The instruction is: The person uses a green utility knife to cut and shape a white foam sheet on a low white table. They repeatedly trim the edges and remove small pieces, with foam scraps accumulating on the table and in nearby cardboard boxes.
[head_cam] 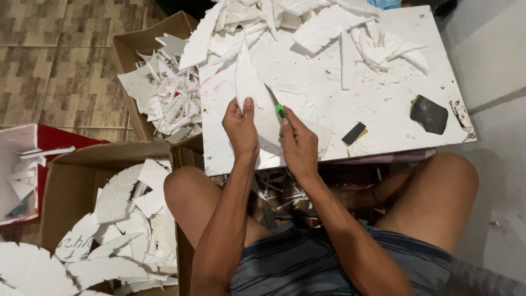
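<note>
A long, leaf-shaped piece of white foam is pinned flat on the white worktable by the left hand, its tip pointed far. A green-handled craft knife is gripped in the right hand, blade laid against the foam's right edge.

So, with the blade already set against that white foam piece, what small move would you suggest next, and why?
Probably draw the green-handled knife a little further along the foam leaf piece edge. The right hand holds its blade tip against the foam, and the left hand pins the piece flat on the white board, fingers beside the blade rather than ahead of it.
</note>
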